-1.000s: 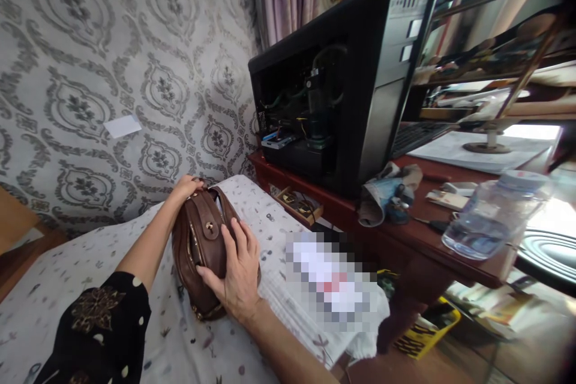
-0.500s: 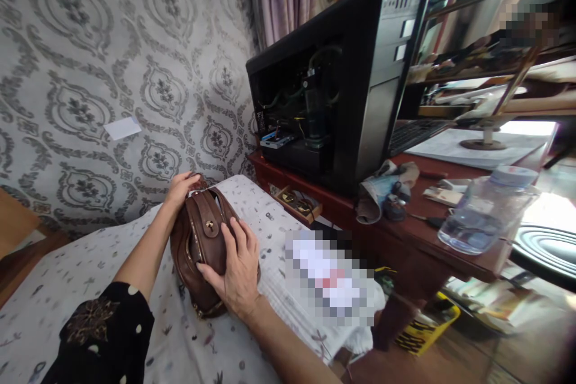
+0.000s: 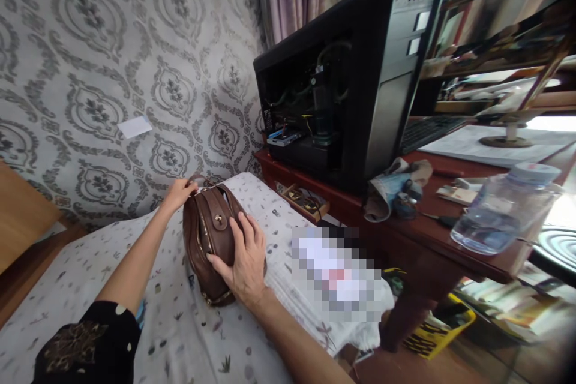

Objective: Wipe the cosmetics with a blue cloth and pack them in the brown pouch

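A brown leather handbag (image 3: 211, 243) stands on the patterned white bedsheet (image 3: 180, 336), with a snap tab across its top and gold-toned zips. At its far end my left hand (image 3: 179, 195) is closed, fingers pinched by the base of the handle (image 3: 200, 177); whether they hold a zip pull I cannot make out. My right hand (image 3: 246, 258) rests against the bag's right side, fingers and thumb spread over the leather. Along the top right of the bag a narrow opening shows something pale inside.
On the right, a red-brown desk (image 3: 432, 216) carries a black computer case (image 3: 342, 96), a crumpled cloth (image 3: 387, 192) and a clear water bottle (image 3: 490, 216). Below it are a small open drawer (image 3: 306, 201) and a yellow basket (image 3: 443, 330). Patterned wallpaper (image 3: 90, 72) covers the wall behind.
The view has shifted, so everything sits a little further right. My left hand has moved slightly down along the bag's far end. My right hand keeps its place on the bag.
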Demonstrator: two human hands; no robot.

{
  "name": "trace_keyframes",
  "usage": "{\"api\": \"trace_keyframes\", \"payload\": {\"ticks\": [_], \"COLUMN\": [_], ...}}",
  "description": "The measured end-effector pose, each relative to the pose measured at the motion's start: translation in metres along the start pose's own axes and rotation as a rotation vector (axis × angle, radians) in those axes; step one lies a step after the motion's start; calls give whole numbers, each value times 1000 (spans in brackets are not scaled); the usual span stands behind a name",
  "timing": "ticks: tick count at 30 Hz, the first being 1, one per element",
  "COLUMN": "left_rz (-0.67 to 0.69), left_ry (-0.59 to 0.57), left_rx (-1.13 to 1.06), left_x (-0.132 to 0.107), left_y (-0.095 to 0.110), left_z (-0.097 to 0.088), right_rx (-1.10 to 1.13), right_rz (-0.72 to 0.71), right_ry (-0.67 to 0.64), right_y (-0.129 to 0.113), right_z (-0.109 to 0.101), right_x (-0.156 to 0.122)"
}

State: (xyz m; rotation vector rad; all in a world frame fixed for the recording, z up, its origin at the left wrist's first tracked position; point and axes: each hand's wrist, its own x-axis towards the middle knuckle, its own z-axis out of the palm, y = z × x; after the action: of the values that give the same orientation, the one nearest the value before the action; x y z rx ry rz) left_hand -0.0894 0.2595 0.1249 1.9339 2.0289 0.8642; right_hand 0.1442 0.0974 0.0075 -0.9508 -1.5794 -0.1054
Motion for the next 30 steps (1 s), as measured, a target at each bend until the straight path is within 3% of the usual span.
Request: {"api": "trace_keyframes", "payload": {"ticks": [7, 16, 20, 25, 30], "left_rz": [41, 132, 123, 98, 63], "left_ry": [103, 173, 105, -26, -51], "left_rx": [169, 168, 135, 48, -30], "left_x": [-14, -36, -24, 4, 20], "left_y": [13, 37, 40, 45, 50], "left_z": [1, -10, -8, 11, 27], "right_rx": [-4, -3, 2, 11, 26], "right_rz": [5, 6, 1, 2, 22], "right_ry": [-5, 21, 17, 5, -31], "right_y": [0, -1, -1, -1, -1], "right_z": [-1, 0, 0, -2, -4], "right_x": [-1, 1, 0, 0, 0]}}
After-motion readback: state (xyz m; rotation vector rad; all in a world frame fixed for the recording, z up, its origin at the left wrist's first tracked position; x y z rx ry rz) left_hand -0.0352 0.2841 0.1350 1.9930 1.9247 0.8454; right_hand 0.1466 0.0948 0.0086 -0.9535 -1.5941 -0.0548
